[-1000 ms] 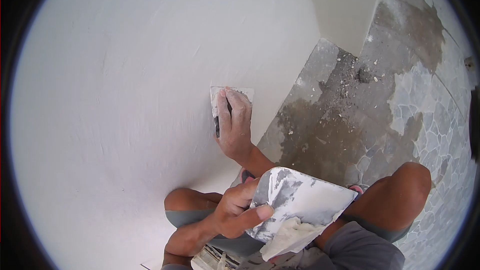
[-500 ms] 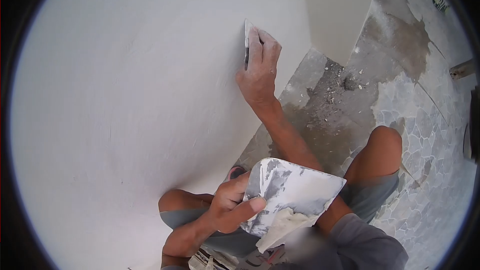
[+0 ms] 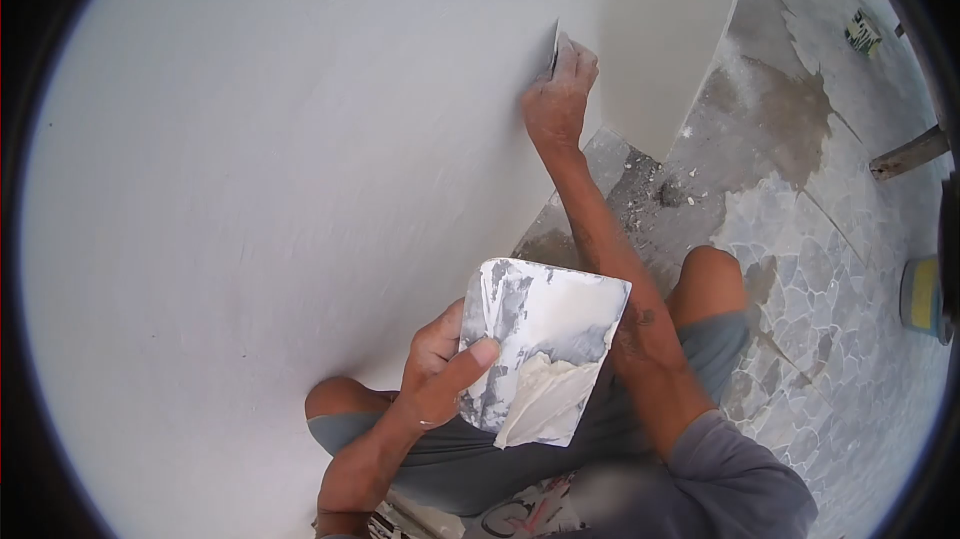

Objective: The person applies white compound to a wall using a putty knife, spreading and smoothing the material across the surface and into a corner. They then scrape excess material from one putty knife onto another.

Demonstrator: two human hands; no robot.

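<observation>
My left hand (image 3: pixel 435 369) grips a flat, smeared putty board (image 3: pixel 507 296) by its left edge, thumb on top and fingers underneath. A thick heap of whitish putty (image 3: pixel 545 394) lies on the board's lower part. Up ahead, my right hand (image 3: pixel 562 104) is closed around a thin-bladed putty knife (image 3: pixel 556 39), seen nearly edge-on against the pale wall (image 3: pixel 270 169). Most of the knife's handle is hidden by the fingers. The right forearm passes beyond the board's right edge.
A second wall face (image 3: pixel 660 39) meets the wall at a corner. Crumbs and debris (image 3: pixel 665 184) lie on the wet-stained floor beside stone-patterned paving (image 3: pixel 800 279). At right are a bucket (image 3: pixel 922 297), a wooden post (image 3: pixel 908 152) and a small container (image 3: pixel 862 32). My knees are bent below.
My right hand and the putty knife have moved right and slightly up, toward the corner. The board in my left hand has shifted left and up in view. The bucket has come into view.
</observation>
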